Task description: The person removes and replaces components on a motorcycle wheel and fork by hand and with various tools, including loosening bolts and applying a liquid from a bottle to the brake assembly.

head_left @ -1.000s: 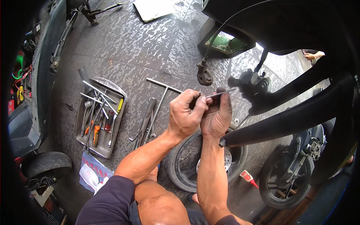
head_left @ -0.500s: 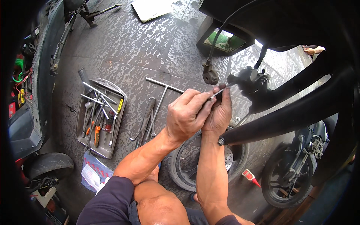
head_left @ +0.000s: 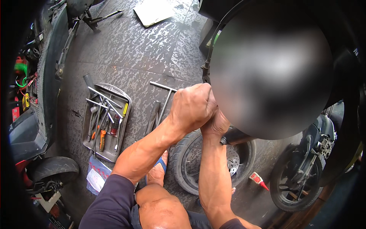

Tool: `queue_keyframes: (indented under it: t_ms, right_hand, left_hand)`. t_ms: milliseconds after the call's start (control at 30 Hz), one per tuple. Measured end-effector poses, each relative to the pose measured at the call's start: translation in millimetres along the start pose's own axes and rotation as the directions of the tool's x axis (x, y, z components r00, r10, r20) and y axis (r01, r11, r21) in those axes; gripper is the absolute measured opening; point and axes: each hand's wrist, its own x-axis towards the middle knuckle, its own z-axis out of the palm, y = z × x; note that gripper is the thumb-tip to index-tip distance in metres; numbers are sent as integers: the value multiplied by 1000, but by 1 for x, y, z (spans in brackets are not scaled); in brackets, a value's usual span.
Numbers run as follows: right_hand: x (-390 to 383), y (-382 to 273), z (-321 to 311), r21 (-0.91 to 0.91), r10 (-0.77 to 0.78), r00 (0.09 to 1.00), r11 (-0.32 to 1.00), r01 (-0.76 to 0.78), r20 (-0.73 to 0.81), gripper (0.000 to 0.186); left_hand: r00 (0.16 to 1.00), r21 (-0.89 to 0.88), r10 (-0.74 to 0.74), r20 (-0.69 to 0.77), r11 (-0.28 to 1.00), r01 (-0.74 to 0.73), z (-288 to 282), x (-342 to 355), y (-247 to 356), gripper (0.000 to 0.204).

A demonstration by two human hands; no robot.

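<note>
My left hand [head_left: 192,105] is closed at the middle of the view, its knuckles up; whatever it grips is hidden. My right hand [head_left: 215,123] is behind and below it, its fingers hidden by my left hand and a large blurred patch at upper right. Both are beside a black cable [head_left: 207,59]. A dark tube end [head_left: 228,139] is next to my right wrist, above a loose wheel with a brake disc [head_left: 183,164]. A T-handle wrench [head_left: 164,87] and long bars [head_left: 152,114] lie on the floor left of my hands.
A metal tray [head_left: 87,139] of tools lies at left, with a plastic bag [head_left: 99,177] below. A scooter [head_left: 51,95] borders the left, a motorcycle [head_left: 312,164] the right. A red-and-white bottle [head_left: 258,180], a white sheet [head_left: 152,11] and my sandalled foot [head_left: 156,173] are also visible.
My left hand has risen slightly and turned knuckles-up, hiding the thin rod seen earlier. A blurred patch now covers the upper right. The view has shifted slightly and my left foot shows more.
</note>
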Motion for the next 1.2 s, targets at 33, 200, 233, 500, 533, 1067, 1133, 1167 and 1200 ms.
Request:
queue_keyframes:
  t_ms: [33, 200, 233, 500, 533, 1067, 1133, 1167, 1200]
  right_hand:
    - [-2, 1, 1, 18, 4, 1000, 1000, -4, 23, 27]
    - [-8, -10, -20, 88, 130, 970, 985, -151, 207, 26]
    - [-5, -10, -23, 94, 152, 961, 980, -177, 231, 25]
    - [6, -2, -16, 117, 18, 984, 992, -39, 176, 22]
    - [4, -1, -14, 101, 32, 985, 994, -50, 172, 23]
    - [2, -4, -22, 33, 130, 971, 990, -139, 201, 33]
    - [-3, -6, -12, 3, 141, 967, 989, -145, 214, 32]
    - [-4, -5, -12, -21, 137, 969, 991, -136, 205, 31]
    - [-3, -5, -14, -5, 144, 966, 989, -146, 213, 31]
  left_hand:
    - [996, -74, 48, -75, 996, -53, 8, -1, -9, 27]
    - [455, -660, -552, 698, -250, 708, -3, -8, 18, 33]
    - [477, -673, -554, 682, -222, 705, -4, -11, 20, 35]
    - [991, -10, -5, -134, 1000, 4, -7, -18, 5, 22]
    - [993, 45, 34, -112, 999, -29, -5, -17, 4, 25]
    - [719, -654, -481, 501, 334, 679, -5, -1, -3, 36]
    - [536, -634, -389, 749, -187, 751, -14, -7, -6, 36]
    - [476, -600, -377, 795, -369, 710, -9, -10, -6, 35]
    - [479, -581, -328, 814, -451, 677, -5, -14, -6, 38]
